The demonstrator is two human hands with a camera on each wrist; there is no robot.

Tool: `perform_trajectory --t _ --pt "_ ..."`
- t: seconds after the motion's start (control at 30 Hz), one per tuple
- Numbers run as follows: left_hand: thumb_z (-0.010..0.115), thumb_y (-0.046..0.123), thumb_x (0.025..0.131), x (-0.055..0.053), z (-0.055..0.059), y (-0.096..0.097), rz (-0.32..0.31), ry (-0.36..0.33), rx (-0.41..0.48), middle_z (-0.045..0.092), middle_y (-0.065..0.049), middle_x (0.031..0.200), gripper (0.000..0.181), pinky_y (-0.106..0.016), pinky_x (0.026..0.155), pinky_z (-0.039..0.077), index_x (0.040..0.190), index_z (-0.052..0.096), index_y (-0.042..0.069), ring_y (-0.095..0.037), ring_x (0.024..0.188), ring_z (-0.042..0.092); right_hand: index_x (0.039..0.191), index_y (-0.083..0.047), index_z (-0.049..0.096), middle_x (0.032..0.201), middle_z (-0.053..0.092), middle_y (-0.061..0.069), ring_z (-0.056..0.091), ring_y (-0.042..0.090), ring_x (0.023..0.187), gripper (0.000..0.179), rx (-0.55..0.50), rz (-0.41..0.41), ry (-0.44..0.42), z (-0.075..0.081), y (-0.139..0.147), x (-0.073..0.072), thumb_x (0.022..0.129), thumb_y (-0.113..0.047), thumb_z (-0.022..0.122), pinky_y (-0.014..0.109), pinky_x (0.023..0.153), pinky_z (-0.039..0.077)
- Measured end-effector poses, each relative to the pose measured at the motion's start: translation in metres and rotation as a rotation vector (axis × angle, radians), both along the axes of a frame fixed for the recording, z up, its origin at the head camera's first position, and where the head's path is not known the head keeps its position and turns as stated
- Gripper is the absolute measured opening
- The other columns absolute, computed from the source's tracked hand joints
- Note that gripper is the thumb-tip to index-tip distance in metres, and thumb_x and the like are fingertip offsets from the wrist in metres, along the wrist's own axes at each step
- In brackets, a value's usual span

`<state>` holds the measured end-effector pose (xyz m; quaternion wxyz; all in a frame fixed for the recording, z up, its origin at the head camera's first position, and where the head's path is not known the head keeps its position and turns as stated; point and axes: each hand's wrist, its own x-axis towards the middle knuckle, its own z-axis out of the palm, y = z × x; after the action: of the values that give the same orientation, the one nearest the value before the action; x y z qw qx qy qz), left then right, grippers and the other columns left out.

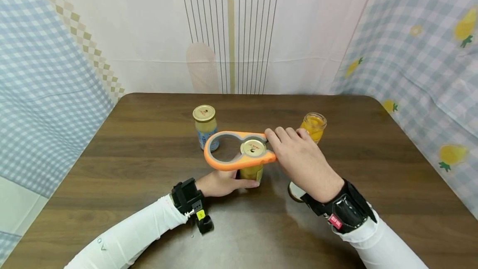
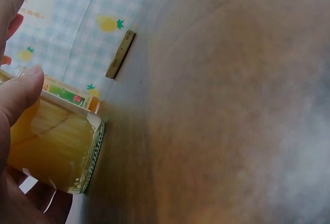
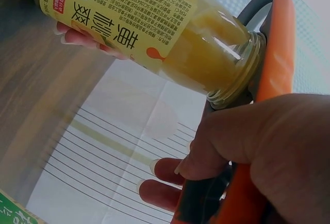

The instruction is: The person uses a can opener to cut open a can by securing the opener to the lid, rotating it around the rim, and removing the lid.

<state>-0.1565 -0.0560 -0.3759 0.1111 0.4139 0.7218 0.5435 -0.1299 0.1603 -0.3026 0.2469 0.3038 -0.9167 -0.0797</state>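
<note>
A gold-lidded glass jar of yellow fruit [image 1: 251,173] stands on the table, gripped around its body by my left hand [image 1: 218,183]. Its yellow label [image 3: 124,23] faces the right wrist view. Around the lid [image 1: 253,147] sits an orange and grey jar opener [image 1: 239,163], lying level in its smaller opening. My right hand [image 1: 300,159] grips the opener's handles, fingers over the far side and thumb [image 3: 211,147] near the jar's neck. The left wrist view shows my left thumb [image 2: 23,92] against the jar; most of that hand is cut off.
A second gold-lidded jar with a blue label [image 1: 204,125] stands behind and to the left. Beyond my right hand is a lidless jar of orange-yellow contents [image 1: 314,124]. A loose lid [image 1: 296,191] lies on the wooden table [image 1: 157,136], partly under my right wrist.
</note>
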Motion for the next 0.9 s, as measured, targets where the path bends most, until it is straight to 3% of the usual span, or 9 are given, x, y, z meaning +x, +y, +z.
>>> perform_trajectory --t 0.23,0.43,0.57,0.77,0.9 --pt "0.075 -0.003 0.087 -0.0005 0.0011 0.0011 -0.007 0.031 0.012 0.051 -0.011 0.147 0.076 -0.030 0.117 0.038 0.152 0.036 0.005 -0.016 0.130 0.050 0.130 -0.002 0.057 0.106 0.064 0.009 0.063 0.027 0.093 0.054 -0.020 0.007 0.003 -0.0002 0.0009 -0.0019 0.082 -0.009 0.084 0.040 0.083 0.049" --pt "0.076 0.000 0.088 -0.0009 0.0014 -0.0004 -0.015 0.107 -0.016 0.041 -0.012 0.158 0.081 -0.031 0.122 0.032 0.156 0.032 0.004 -0.018 0.142 0.042 0.129 -0.003 0.058 0.108 0.065 0.009 0.063 0.027 0.095 0.054 -0.047 0.021 -0.013 -0.0005 0.0018 -0.0031 0.082 -0.006 0.083 0.041 0.087 0.050" --pt "0.076 0.003 0.089 0.0015 0.0018 -0.0015 0.004 0.083 -0.042 0.035 -0.009 0.163 0.084 -0.030 0.124 0.028 0.158 0.028 0.007 -0.019 0.148 0.035 0.125 -0.005 0.058 0.103 0.063 0.008 0.063 0.027 0.094 0.049 -0.060 0.032 -0.013 -0.0011 0.0012 -0.0044 0.082 -0.002 0.081 0.041 0.087 0.049" --pt "0.078 0.004 0.088 0.0044 0.0002 -0.0001 0.075 0.031 -0.063 0.049 -0.008 0.149 0.075 -0.035 0.118 0.037 0.151 0.038 0.008 -0.020 0.135 0.048 0.125 -0.006 0.058 0.100 0.062 0.009 0.063 0.028 0.095 0.046 -0.067 0.035 -0.005 -0.0025 0.0005 -0.0053 0.084 -0.001 0.078 0.041 0.088 0.049" --pt "0.076 0.004 0.090 0.0053 -0.0009 -0.0015 0.046 0.026 -0.056 0.040 -0.006 0.158 0.081 -0.034 0.122 0.031 0.156 0.031 0.010 -0.019 0.144 0.040 0.125 -0.006 0.059 0.100 0.063 0.009 0.063 0.029 0.095 0.046 -0.076 0.041 -0.009 -0.0036 0.0008 -0.0046 0.084 -0.001 0.078 0.042 0.089 0.049"
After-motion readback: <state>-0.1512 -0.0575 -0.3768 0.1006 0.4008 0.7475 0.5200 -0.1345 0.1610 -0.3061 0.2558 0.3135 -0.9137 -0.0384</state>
